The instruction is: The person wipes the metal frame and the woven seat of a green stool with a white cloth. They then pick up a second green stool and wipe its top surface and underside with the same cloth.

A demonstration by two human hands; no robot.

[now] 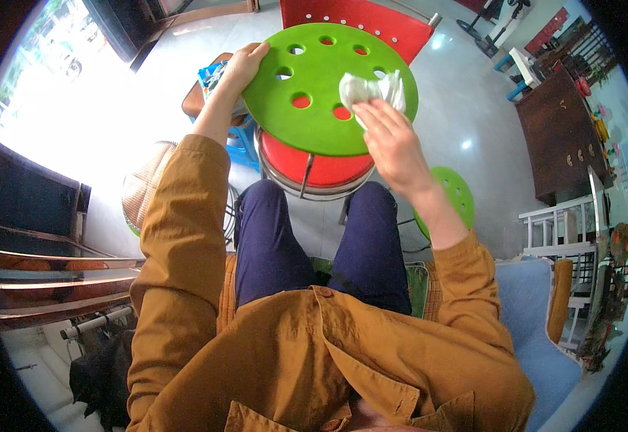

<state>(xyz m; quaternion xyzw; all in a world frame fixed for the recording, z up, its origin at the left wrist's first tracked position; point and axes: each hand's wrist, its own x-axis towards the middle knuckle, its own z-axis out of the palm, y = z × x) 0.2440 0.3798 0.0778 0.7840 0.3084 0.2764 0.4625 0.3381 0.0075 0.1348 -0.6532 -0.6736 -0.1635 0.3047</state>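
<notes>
A round green stool seat (314, 79) with a ring of holes is tilted in front of me above a red chair seat (314, 167). My left hand (245, 66) is closed on the green seat's left rim. A crumpled white cloth (366, 88), possibly tissue, is in my right hand (392, 144), pressed against the right part of the green top. A thin metal leg (309, 175) shows below the green seat. The rest of its frame is hidden underneath.
Behind stands the red chair back (393, 29) with metal studs. To the left are a woven stool (148, 183) and a blue plastic stool (243, 150); another green stool (449, 198) is by my right knee. A dark wooden cabinet (555, 137) stands at the right.
</notes>
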